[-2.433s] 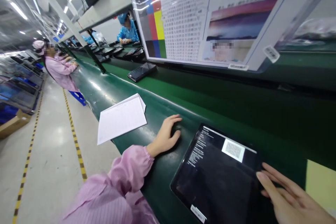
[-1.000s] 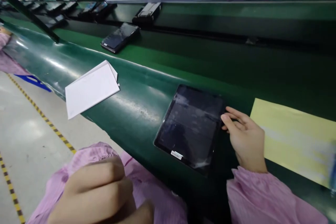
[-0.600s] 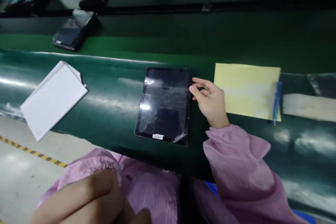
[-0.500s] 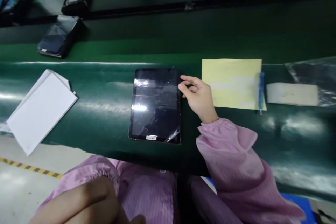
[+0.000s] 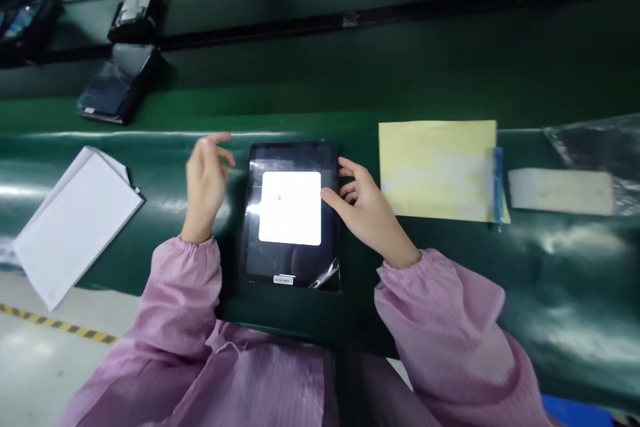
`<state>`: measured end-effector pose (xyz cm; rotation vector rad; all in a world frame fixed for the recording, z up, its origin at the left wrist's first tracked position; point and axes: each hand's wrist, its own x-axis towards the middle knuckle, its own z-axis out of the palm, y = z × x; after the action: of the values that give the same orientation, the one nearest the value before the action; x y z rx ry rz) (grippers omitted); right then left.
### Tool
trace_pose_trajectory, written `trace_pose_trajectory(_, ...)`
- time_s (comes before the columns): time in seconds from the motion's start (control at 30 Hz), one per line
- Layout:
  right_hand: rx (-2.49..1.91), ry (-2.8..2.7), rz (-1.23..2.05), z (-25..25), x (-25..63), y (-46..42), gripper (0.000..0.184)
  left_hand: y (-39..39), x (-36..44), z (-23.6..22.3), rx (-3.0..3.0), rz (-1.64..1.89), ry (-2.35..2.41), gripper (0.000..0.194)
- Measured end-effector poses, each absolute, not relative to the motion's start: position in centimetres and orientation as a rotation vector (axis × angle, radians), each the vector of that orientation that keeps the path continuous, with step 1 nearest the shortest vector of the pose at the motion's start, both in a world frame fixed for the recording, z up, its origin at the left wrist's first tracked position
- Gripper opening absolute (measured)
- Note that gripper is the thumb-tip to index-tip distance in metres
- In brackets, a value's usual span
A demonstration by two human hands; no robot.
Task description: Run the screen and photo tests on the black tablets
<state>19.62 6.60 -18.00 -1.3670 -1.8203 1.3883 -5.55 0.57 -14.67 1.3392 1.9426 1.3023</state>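
Note:
A black tablet (image 5: 290, 260) lies flat on the green bench (image 5: 450, 73) in front of me, with a white square lit on its screen. My right hand (image 5: 367, 213) rests at the tablet's right edge, thumb on the screen, fingers curled along the side. My left hand (image 5: 205, 183) hovers just left of the tablet, fingers loosely apart and a little blurred, holding nothing. Both arms wear pink sleeves.
A stack of white paper (image 5: 75, 220) overhangs the bench's near edge at left. A yellow sheet (image 5: 437, 170) with a blue pen (image 5: 499, 183) lies right of the tablet, then a white strip (image 5: 560, 190). Other dark devices (image 5: 117, 83) sit on the belt at back left.
My left hand rose from my lap to beside the tablet. The tablet's dark screen now shows a white square. My right thumb moved onto the screen.

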Motion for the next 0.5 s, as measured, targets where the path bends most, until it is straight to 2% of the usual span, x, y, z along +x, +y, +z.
trace_pose_trajectory(0.1,-1.422,-1.923,1.355,-17.6,19.1,5.7,0.100,1.6,-7.7,-18.8,1.147,1.329,1.997,0.040)
trace_pose_trajectory(0.23,-1.510,-1.974,1.323,-17.6,18.2,4.9,0.120,1.1,-7.6,-20.1,1.188,1.215,1.994,0.037)
trace_pose_trajectory(0.3,-1.533,-1.970,1.324,-17.8,18.0,4.8,0.121,1.1,-7.3,-19.8,1.208,1.187,1.999,0.037)
trace_pose_trajectory(0.5,-1.523,-1.936,1.257,-18.3,17.6,4.9,0.108,0.6,-7.0,-18.9,1.195,1.161,1.967,0.040)
